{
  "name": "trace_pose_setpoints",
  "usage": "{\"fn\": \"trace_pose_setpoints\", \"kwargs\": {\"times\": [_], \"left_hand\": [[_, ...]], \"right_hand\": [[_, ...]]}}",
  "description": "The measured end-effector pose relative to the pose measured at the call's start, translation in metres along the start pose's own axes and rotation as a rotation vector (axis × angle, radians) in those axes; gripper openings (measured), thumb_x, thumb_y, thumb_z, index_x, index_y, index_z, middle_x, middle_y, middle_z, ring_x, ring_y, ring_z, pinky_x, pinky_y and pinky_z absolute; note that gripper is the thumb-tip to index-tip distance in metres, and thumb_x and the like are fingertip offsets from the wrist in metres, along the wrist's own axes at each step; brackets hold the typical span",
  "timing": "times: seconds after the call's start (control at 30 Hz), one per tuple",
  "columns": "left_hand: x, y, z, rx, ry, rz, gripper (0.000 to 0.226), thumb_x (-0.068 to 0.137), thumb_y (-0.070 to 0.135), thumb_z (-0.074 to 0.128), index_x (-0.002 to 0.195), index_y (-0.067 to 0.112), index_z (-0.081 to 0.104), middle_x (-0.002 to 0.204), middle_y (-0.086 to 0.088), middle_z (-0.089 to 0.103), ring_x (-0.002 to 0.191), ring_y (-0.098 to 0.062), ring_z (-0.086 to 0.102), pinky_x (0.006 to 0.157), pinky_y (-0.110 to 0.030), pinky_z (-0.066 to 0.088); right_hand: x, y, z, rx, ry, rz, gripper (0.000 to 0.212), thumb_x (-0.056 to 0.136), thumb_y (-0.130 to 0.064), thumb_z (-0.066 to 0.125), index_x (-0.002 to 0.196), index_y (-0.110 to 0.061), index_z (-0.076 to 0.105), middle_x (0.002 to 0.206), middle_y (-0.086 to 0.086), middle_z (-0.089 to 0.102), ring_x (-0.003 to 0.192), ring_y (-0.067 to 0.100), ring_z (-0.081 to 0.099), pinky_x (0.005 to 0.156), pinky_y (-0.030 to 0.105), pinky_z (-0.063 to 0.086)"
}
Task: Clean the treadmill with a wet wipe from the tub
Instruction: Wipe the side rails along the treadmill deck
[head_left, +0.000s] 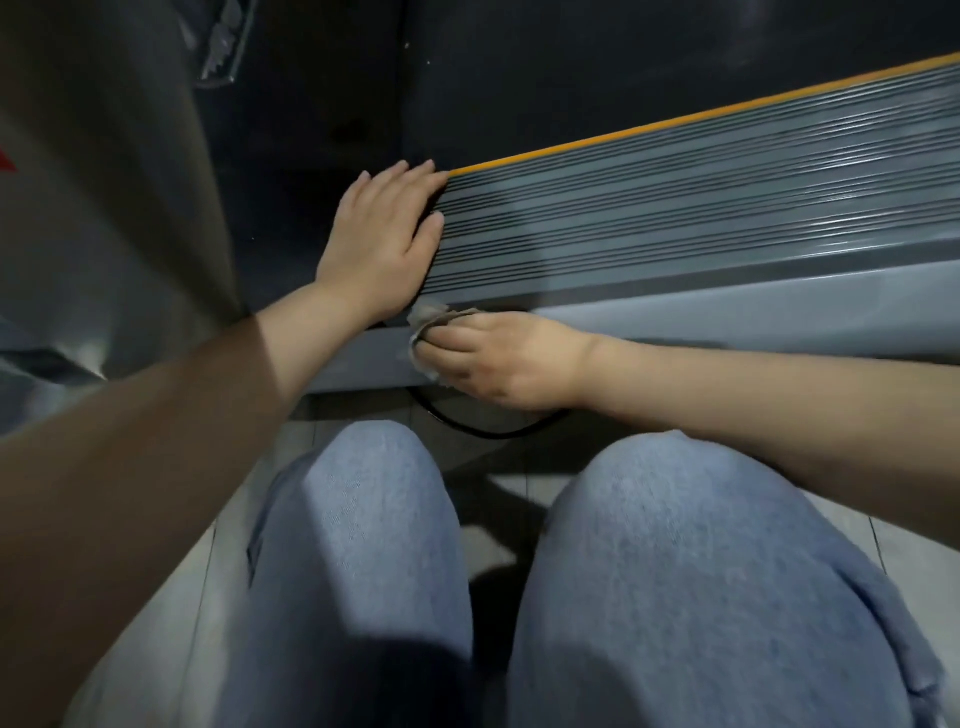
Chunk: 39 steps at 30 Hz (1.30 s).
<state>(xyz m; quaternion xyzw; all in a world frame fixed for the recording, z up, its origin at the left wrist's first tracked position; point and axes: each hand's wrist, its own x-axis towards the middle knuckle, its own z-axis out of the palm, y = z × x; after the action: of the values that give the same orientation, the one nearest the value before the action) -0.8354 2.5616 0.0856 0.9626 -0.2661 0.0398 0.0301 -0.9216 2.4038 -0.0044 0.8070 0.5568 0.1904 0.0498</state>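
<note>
Crouching beside the treadmill (675, 218), left hand (382, 244) spread flat on the ribbed deck end, likely as a brace, while right hand (498, 358) bunches the greyed wipe (428, 317) in curled fingers against the lower side rail; tub out of sight

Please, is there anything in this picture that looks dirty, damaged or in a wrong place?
Only small things. The wet wipe in the right hand looks grey and crumpled, so it seems soiled. A black cable loops loosely on the floor under the treadmill's side rail. The left hand rests flat on the ribbed deck. No damage shows.
</note>
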Motion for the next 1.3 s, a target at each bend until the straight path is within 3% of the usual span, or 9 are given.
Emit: {"fn": "trace_pose_setpoints", "kwargs": {"times": [0.1,0.27,0.47,0.6,0.73,0.93,1.03,1.2,1.3], "left_hand": [[-0.001,0.001,0.000,-0.009,0.012,0.001,0.047,0.102,0.031,0.036,0.147,0.019,0.044,0.154,-0.003,0.042,0.145,-0.024,0.032,0.121,-0.045,0.015],[-0.006,0.003,-0.003,-0.080,0.149,0.029,0.042,0.098,0.020,0.042,0.139,0.014,0.053,0.144,-0.004,0.053,0.137,-0.024,0.043,0.117,-0.046,0.027],[-0.094,0.064,0.020,-0.376,0.580,-0.287,0.017,0.087,0.003,0.053,0.103,0.009,0.058,0.099,-0.001,0.054,0.094,-0.015,0.048,0.088,-0.021,0.034],[-0.133,0.103,0.045,-0.925,0.422,-0.789,0.027,0.093,0.002,0.057,0.094,0.028,0.052,0.088,0.006,0.055,0.074,0.002,0.052,0.072,-0.016,0.044],[-0.124,0.113,0.053,-1.156,0.238,-0.880,0.009,0.097,0.011,0.060,0.100,0.020,0.059,0.088,0.002,0.068,0.081,-0.009,0.065,0.080,-0.030,0.054],[-0.108,0.145,0.057,-1.493,0.430,-1.027,0.017,0.098,0.013,0.060,0.115,0.009,0.058,0.108,-0.010,0.070,0.100,-0.016,0.066,0.094,-0.032,0.053],[-0.092,0.154,0.057,-1.664,0.548,-1.197,0.018,0.096,0.010,0.062,0.113,0.014,0.057,0.107,-0.009,0.070,0.093,-0.015,0.067,0.088,-0.031,0.054],[-0.060,0.152,0.060,-1.741,0.717,-1.599,0.027,0.098,-0.001,0.046,0.117,0.017,0.055,0.095,-0.001,0.062,0.078,-0.013,0.062,0.079,-0.030,0.052],[-0.063,0.123,0.081,-1.646,0.780,-1.769,0.029,0.096,0.016,0.048,0.124,0.010,0.055,0.115,-0.009,0.060,0.094,-0.026,0.064,0.075,-0.040,0.054]], "right_hand": [[-0.012,0.002,0.006,-0.008,-0.153,-0.088,0.033,0.082,-0.016,0.051,0.103,-0.008,0.076,0.118,0.009,0.070,0.119,0.025,0.061,0.104,0.038,0.047],[-0.039,-0.038,0.019,0.247,-0.502,0.017,0.041,0.096,-0.020,0.046,0.131,-0.004,0.060,0.141,0.017,0.053,0.135,0.031,0.046,0.116,0.041,0.030],[-0.044,-0.001,-0.015,0.057,0.003,0.041,0.038,0.091,-0.005,0.039,0.116,0.000,0.067,0.131,0.020,0.060,0.118,0.033,0.061,0.094,0.037,0.052],[-0.053,0.008,-0.039,0.158,0.120,0.111,0.029,0.094,-0.004,0.041,0.106,0.002,0.066,0.116,0.022,0.063,0.096,0.036,0.064,0.074,0.041,0.055],[-0.060,0.008,-0.041,0.000,0.216,0.191,0.026,0.099,-0.007,0.045,0.098,-0.009,0.071,0.097,0.006,0.066,0.084,0.026,0.061,0.071,0.035,0.043],[-0.059,0.009,-0.053,0.066,0.154,0.236,0.024,0.097,-0.008,0.045,0.093,-0.012,0.068,0.095,0.005,0.065,0.086,0.026,0.059,0.076,0.035,0.041],[-0.060,0.032,-0.071,0.280,0.102,0.164,0.025,0.100,-0.021,0.048,0.111,-0.012,0.068,0.113,0.005,0.066,0.097,0.026,0.057,0.083,0.037,0.044],[-0.045,0.062,-0.076,0.319,0.087,0.569,0.053,0.092,-0.038,0.052,0.137,-0.008,0.051,0.138,0.015,0.053,0.120,0.036,0.052,0.097,0.048,0.041],[-0.040,0.063,-0.070,0.358,-0.053,0.728,0.062,0.097,-0.051,0.043,0.147,-0.013,0.040,0.155,0.016,0.035,0.142,0.034,0.031,0.116,0.044,0.021]]}}
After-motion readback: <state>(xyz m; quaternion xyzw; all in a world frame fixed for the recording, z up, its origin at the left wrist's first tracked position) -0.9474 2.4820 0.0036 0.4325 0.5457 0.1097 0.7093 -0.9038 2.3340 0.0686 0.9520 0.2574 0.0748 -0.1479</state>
